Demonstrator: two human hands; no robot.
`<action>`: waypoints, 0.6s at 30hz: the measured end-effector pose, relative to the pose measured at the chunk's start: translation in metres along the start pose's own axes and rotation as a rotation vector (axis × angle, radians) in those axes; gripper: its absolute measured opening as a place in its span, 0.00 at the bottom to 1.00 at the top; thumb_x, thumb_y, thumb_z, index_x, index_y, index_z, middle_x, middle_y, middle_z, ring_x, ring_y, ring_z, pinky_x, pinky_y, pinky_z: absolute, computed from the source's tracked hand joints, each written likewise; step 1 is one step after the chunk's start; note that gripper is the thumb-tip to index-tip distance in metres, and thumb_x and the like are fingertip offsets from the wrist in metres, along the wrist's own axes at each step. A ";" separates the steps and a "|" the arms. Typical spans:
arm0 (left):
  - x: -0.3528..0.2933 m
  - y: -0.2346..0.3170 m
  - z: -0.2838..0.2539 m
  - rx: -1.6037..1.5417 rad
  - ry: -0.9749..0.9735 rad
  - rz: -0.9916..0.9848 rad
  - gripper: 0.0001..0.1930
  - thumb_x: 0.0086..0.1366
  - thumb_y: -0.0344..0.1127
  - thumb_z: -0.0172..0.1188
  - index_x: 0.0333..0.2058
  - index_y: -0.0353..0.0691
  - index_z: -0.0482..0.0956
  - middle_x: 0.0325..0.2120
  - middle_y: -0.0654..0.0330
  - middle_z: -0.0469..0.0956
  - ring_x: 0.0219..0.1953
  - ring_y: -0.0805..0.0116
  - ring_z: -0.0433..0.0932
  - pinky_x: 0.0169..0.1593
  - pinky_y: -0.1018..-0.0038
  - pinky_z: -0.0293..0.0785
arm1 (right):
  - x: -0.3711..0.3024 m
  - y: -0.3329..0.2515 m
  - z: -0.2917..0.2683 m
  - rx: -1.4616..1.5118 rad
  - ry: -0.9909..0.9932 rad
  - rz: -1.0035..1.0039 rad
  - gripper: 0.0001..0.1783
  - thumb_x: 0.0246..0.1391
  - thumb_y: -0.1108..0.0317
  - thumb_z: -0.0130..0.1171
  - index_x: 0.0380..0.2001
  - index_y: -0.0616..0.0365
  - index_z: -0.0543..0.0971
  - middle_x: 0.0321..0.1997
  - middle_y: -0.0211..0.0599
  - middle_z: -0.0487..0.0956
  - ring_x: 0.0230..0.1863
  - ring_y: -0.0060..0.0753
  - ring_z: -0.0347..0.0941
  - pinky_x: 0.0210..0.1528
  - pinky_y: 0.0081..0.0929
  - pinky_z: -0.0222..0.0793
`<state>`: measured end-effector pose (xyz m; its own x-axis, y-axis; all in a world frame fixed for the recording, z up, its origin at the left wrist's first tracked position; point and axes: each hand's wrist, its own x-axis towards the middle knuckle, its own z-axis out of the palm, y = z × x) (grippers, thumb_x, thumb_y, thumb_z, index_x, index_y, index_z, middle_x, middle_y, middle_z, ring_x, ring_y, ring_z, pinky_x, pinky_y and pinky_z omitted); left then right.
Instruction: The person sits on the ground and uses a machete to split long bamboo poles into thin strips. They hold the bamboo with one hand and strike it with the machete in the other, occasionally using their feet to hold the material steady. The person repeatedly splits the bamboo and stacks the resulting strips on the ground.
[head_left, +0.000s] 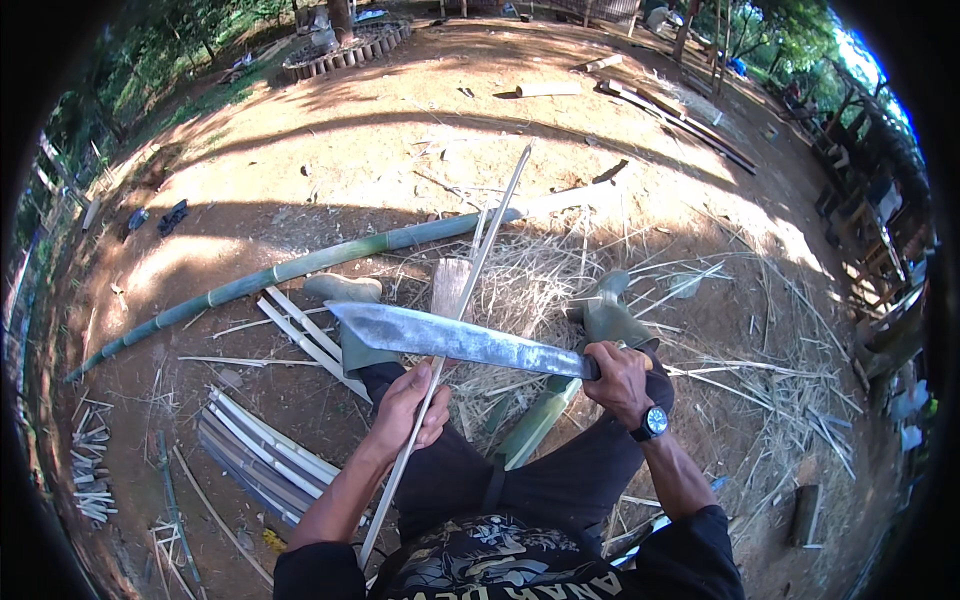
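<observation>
- We have two hands at work: our left hand (412, 408) has its fingers curled round one thin strip (502, 208).
- Our right hand (618, 380) is closed tight round the handle of one big knife (460, 338).
- The strip slants up from beside our lap, through the left hand; the blade crosses over it just beyond, and we cannot tell if they touch.
- We wear one watch (655, 421) on the right wrist and two boots (612, 315).
- One wooden block (450, 285) sits between the boots, near one heap of shavings (530, 290).
- One long green pole (295, 268) lies ahead to our left; one shorter green piece (540, 425) lies between our legs.
- Two pale slats (310, 345) lie by the left boot.
</observation>
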<state>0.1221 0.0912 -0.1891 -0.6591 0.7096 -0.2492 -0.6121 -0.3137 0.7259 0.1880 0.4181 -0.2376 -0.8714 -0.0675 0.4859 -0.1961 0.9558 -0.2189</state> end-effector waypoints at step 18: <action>-0.006 -0.008 0.003 -0.060 -0.158 0.007 0.29 0.74 0.51 0.35 0.65 0.38 0.53 0.11 0.67 0.59 0.07 0.80 0.57 0.10 0.82 0.54 | 0.014 0.022 -0.004 0.031 0.037 0.141 0.13 0.37 0.70 0.63 0.30 0.56 0.75 0.23 0.40 0.76 0.22 0.47 0.74 0.26 0.42 0.68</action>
<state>0.1319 0.0919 -0.1912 -0.5892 0.7963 -0.1370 -0.6360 -0.3525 0.6865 0.1731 0.4396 -0.2328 -0.8744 0.0782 0.4789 -0.0870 0.9456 -0.3133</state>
